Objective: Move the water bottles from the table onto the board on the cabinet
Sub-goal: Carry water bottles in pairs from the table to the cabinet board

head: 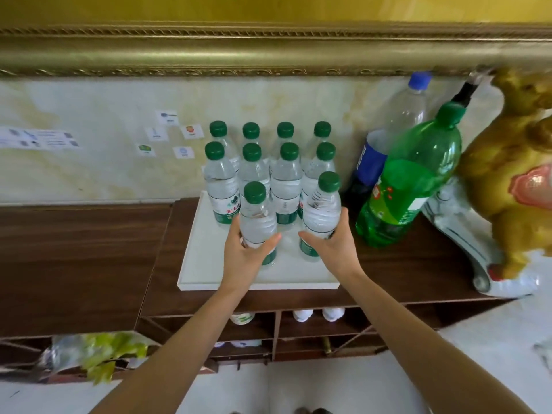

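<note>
A white board (203,264) lies on the dark wooden cabinet (89,249). Several clear water bottles with green caps (222,186) stand on it in two rows at the back. In front of them my left hand (249,252) grips one water bottle (257,216), upright, its base at the board. My right hand (333,243) grips a second water bottle (322,210), tilted slightly to the right, its base also down near the board. The front strip of the board is bare.
Right of the board stand a large green soda bottle (412,186) and a large Pepsi bottle (385,138). A golden figurine (513,180) on a white base sits at the far right. A marble wall with stickers rises behind. Shelves below hold small containers.
</note>
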Available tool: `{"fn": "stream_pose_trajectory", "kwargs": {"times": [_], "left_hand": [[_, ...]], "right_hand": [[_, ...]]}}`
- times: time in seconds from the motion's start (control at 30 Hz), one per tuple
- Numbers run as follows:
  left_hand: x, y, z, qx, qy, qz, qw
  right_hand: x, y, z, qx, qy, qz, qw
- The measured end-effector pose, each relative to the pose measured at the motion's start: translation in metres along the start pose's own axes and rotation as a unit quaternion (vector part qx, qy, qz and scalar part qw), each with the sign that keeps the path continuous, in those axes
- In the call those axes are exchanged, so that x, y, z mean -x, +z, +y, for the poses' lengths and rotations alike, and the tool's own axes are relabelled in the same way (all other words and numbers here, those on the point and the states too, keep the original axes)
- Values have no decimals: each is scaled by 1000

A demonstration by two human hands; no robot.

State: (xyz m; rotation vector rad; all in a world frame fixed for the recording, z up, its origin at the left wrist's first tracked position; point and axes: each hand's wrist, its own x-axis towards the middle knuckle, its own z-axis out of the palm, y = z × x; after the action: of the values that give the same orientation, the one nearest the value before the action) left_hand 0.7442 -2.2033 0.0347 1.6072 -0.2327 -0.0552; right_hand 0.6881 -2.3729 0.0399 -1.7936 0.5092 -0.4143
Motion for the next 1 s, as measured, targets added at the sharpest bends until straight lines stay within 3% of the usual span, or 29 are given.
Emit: {"fn": "stream_pose_trajectory", "kwargs": {"times": [0.17, 0.37, 0.7, 1.0], "left_hand": [[0, -12, -13, -72, -30, -74, 994], [2, -15, -27, -101, -49, -99, 989], [-4, -13, -24, -106, -33, -120, 987], [-12, 12, -31, -102, -7, -85, 991]], "right_hand": [[7, -1, 8, 62, 20, -4, 998], [9, 4, 9, 109, 11, 32, 993], [-4, 1, 8, 133, 18, 56, 989], [-9, 2, 12, 131, 12, 44, 990]]}}
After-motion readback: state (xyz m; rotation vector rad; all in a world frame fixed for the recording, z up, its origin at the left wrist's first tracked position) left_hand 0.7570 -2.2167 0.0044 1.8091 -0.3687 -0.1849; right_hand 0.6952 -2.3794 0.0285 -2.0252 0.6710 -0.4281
